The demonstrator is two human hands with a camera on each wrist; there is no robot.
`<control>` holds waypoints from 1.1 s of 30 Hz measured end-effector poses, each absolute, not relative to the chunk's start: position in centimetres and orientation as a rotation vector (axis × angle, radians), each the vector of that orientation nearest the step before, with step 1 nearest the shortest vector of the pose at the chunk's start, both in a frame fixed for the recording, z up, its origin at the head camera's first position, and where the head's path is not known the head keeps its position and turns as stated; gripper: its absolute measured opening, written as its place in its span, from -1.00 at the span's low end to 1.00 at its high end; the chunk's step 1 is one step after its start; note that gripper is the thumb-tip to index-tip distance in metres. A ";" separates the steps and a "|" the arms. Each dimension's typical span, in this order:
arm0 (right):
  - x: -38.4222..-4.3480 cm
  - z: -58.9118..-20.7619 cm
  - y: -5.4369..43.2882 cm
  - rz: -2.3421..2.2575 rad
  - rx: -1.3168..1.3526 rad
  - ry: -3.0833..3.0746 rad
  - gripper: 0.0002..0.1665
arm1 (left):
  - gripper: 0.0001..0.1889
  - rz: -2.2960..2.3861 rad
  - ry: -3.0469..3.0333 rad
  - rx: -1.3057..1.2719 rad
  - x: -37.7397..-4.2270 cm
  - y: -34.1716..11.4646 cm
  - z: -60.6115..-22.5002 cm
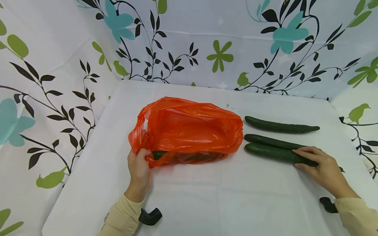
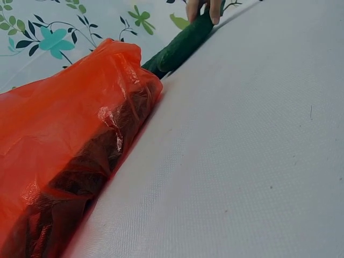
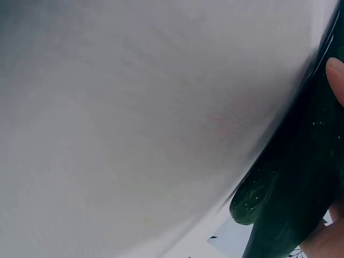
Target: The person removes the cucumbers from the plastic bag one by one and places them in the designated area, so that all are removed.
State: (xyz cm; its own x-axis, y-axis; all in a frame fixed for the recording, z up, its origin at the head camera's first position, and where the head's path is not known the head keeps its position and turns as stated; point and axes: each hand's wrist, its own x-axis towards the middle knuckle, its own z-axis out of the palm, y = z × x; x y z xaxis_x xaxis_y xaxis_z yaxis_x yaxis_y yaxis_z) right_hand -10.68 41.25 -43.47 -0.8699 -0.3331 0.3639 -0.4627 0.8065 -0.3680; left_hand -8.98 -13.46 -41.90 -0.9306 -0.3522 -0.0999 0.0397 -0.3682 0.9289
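An orange-red plastic bag (image 1: 192,123) lies on the table, its mouth facing the near side. Through that opening and the thin film, at least one dark green cucumber (image 1: 159,154) shows inside. My left hand (image 1: 139,172) grips the bag's left edge, some fingers hidden by the plastic. To the right of the bag lie three cucumbers side by side. My right hand (image 1: 323,167) holds the nearest cucumber (image 1: 271,153) near its right end, thumb on the near side. Touching or almost touching it is the middle cucumber (image 1: 265,139); the far cucumber (image 1: 280,127) lies apart.
The white table (image 1: 236,203) has its far edge against a patterned cloth (image 1: 183,36) with leaves, birds and flowers. A black device (image 1: 150,217) sits by the left wrist, and another black piece (image 1: 327,205) by the right wrist.
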 end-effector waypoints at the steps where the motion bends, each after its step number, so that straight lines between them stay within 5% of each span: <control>1: -10.7 -43.5 41.2 0.652 0.616 -2.705 -0.24 | -0.36 -2.382 -1.604 0.413 -8.9 -13.5 -41.9; 33: -11.5 -41.2 40.3 0.490 0.307 -3.033 -0.34 | -0.43 -2.411 -1.572 0.401 -8.7 -13.7 -41.8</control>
State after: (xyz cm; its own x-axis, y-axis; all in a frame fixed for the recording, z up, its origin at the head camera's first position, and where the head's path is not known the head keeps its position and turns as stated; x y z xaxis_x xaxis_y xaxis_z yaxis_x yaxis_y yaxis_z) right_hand -11.50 40.31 -41.23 -0.9788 -0.1868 0.0846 -0.2039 0.9299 -0.3061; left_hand -8.68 -13.74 -41.80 -0.9348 -0.3410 -0.0993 0.0465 -0.3949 0.9176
